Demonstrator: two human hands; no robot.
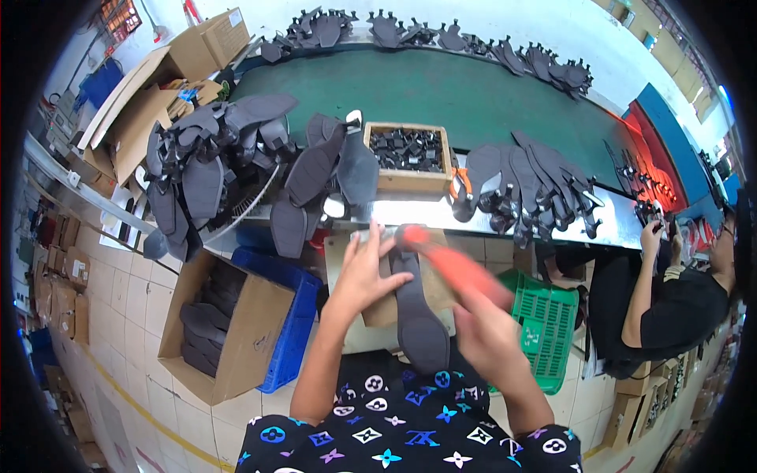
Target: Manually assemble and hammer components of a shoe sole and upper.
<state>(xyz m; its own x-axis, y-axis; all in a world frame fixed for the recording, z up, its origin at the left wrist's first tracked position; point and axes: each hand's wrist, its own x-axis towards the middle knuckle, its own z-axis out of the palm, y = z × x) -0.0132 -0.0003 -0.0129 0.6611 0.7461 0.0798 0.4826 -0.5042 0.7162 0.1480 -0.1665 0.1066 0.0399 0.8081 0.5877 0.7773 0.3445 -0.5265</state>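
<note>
A long dark grey shoe sole [422, 327] lies lengthwise in front of me, its wide end toward my body. Under its far end is a board [378, 311] on a small work stand. My left hand [364, 276] grips the sole near that far end, thumb across its edge and fingers stretched forward. My right hand [493, 339] is closed round the handle of a red hammer [465, 276], smeared by motion. The hammer's head is over the far end of the sole; whether they touch, I cannot tell.
A wooden tray [410, 183] of small black parts sits beside orange-handled pliers [460, 185]. Heeled soles [203, 185] pile up at left, more soles [524, 177] at right, along a green conveyor [473, 94]. A cardboard box [264, 331], green crate [552, 315] and co-worker [670, 307] flank me.
</note>
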